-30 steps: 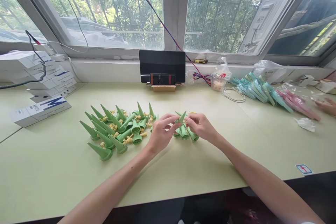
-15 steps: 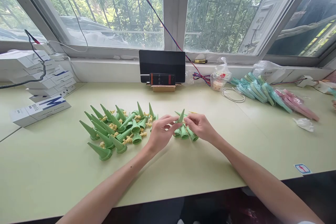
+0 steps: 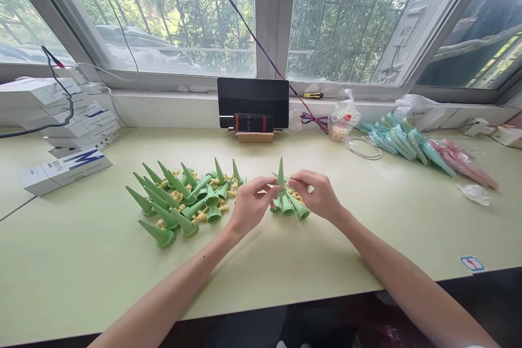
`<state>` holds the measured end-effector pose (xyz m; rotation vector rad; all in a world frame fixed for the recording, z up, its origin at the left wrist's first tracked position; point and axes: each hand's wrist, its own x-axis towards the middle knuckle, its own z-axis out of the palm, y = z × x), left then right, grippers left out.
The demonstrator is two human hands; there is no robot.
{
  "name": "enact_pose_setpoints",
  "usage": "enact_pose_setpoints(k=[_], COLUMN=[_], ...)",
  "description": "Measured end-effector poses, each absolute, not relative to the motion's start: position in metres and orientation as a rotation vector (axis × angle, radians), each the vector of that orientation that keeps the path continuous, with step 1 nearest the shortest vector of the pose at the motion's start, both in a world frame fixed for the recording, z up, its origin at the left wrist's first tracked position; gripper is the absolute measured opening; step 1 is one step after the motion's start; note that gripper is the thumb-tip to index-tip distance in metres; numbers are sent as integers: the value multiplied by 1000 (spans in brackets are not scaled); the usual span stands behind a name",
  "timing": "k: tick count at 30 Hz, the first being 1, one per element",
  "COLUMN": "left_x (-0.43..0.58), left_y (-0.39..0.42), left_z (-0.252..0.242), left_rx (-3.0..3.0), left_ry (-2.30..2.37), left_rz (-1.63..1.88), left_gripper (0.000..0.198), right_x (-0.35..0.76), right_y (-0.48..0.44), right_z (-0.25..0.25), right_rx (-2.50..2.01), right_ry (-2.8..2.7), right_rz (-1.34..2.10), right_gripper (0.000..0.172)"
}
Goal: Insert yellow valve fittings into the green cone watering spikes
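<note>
My left hand [image 3: 255, 201] pinches a green plastic cone spike [image 3: 280, 176] near its base, with the tip pointing up. Close on its right, my right hand [image 3: 320, 193] has its thumb and fingers drawn together; what they hold, if anything, is too small to make out. Below both hands lie several green cone spikes [image 3: 287, 206] with their round open ends toward me, and small yellow pieces show among them. Left of my left hand spreads a larger pile of green cone spikes [image 3: 163, 201], mixed with small yellow valve-like fittings [image 3: 199, 217].
White boxes [image 3: 67, 166] stand stacked at the left. A phone [image 3: 253, 123] leans against a dark tablet [image 3: 253, 98] at the back. A knotted plastic bag [image 3: 343, 119], a coiled white cable [image 3: 362, 148] and teal and pink bagged items [image 3: 399, 138] lie back right.
The held cone spike has turned more upright. My right hand has moved slightly right, away from its base, and its fingers have shifted higher. The view has shifted a little.
</note>
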<state>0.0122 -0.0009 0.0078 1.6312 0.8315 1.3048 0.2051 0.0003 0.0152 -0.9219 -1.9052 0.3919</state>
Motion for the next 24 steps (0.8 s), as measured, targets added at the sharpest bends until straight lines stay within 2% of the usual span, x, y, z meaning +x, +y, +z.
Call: enact_pose_setpoints(k=[9,24], left_x=[12,11], left_y=[-1,-3], left_z=[3,4], left_rx=[1817,2111], left_ry=[832,870], left_rz=[1438,1428], left_gripper=[21,30], right_x=[210,207], right_y=[2,0], right_z=[20,18], right_rx=[-890,-891], right_ry=[-1865,-1735], right_rz=[323,279], right_gripper=[17,17])
